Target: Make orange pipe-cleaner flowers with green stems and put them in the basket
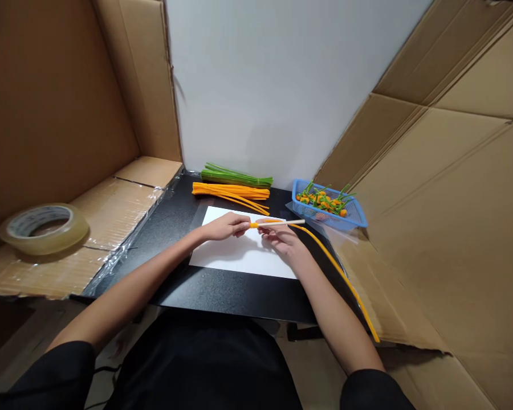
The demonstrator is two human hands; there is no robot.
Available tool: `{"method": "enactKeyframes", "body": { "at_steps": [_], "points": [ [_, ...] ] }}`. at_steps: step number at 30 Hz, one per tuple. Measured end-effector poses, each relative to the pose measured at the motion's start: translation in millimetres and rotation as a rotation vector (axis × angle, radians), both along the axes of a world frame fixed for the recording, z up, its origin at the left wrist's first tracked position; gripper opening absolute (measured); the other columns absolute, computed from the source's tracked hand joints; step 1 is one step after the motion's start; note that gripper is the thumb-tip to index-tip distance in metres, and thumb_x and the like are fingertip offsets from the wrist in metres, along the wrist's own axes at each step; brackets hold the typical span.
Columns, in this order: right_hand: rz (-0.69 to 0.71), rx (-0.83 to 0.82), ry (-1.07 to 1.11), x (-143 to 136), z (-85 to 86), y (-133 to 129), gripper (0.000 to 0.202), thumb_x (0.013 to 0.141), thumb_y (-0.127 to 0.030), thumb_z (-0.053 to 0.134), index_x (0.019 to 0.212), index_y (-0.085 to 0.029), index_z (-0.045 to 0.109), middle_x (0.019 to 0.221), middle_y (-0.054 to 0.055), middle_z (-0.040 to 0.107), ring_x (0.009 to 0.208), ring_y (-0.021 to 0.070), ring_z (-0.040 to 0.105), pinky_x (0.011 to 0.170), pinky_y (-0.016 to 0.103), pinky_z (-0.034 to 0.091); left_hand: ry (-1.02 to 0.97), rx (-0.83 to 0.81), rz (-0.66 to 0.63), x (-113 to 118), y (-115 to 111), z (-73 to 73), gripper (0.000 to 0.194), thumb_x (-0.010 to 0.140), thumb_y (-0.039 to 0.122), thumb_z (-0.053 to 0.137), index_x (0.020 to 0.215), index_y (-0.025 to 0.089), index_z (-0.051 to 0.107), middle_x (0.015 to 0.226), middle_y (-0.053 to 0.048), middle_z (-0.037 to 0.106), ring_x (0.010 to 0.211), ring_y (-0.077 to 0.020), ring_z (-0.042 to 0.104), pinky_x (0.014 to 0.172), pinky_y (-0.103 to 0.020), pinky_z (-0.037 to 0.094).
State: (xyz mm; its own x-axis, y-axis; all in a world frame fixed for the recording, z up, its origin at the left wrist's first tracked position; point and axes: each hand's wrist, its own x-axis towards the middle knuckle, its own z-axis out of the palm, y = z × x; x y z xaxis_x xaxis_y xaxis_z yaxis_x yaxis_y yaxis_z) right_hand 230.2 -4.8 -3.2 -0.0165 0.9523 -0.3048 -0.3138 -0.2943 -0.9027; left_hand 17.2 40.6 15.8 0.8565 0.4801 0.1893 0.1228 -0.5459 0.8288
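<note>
My left hand (227,226) is closed on one end of a thin pale stick (282,222), over a white sheet (231,253). Orange pipe cleaner is wound round the stick just right of my left fingertips. From there a long orange pipe cleaner (333,262) passes my right hand and trails down to the right beside my forearm. My right hand (282,236) pinches at the wound part with thumb and forefinger, its other fingers loosely curled. The stick's free end points right, above my right hand.
Behind the sheet lie a green pipe cleaner bundle (237,175) and an orange bundle (231,191). A blue basket (350,221) at the back right holds small orange and green pieces. A tape roll (74,228) rests on cardboard at left. Cardboard walls stand on both sides.
</note>
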Motion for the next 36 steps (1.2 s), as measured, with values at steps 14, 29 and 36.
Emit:
{"method": "enactKeyframes", "body": {
  "at_steps": [14, 29, 36],
  "points": [
    [0.327, 0.259, -0.575, 12, 24.7, -9, 0.032, 0.068, -0.046, 0.082, 0.084, -0.019, 0.082, 0.080, 0.008, 0.077, 0.071, 0.0158, 0.059, 0.058, 0.027, 0.035, 0.608, 0.718, 0.167, 2, -8, -2.2, 0.019, 0.085, 0.016, 0.050, 0.092, 0.018, 0.067, 0.080, -0.012, 0.070, 0.069, -0.0254, 0.063, 0.063, -0.031, 0.034],
    [-0.041, 0.145, -0.071, -8, 9.5, -5, 0.028, 0.064, -0.036, 0.085, 0.089, -0.023, 0.080, 0.098, 0.005, 0.076, 0.081, 0.0144, 0.062, 0.059, 0.023, 0.040, -0.148, -0.215, 0.604, 28, -12, -26.9, 0.036, 0.093, 0.038, 0.039, 0.065, 0.019, 0.050, 0.059, -0.001, 0.056, 0.052, -0.0124, 0.043, 0.056, -0.025, 0.032],
    [-0.051, -0.011, 0.075, -1, 6.0, 1, 0.021, 0.057, -0.019, 0.087, 0.073, -0.019, 0.073, 0.071, 0.003, 0.070, 0.069, 0.0131, 0.060, 0.052, 0.022, 0.034, -0.203, -0.398, 0.141, 14, -8, -8.9, 0.041, 0.091, 0.053, 0.050, 0.070, 0.018, 0.046, 0.063, 0.001, 0.050, 0.052, -0.0087, 0.035, 0.052, -0.023, 0.026]
  ]
}}
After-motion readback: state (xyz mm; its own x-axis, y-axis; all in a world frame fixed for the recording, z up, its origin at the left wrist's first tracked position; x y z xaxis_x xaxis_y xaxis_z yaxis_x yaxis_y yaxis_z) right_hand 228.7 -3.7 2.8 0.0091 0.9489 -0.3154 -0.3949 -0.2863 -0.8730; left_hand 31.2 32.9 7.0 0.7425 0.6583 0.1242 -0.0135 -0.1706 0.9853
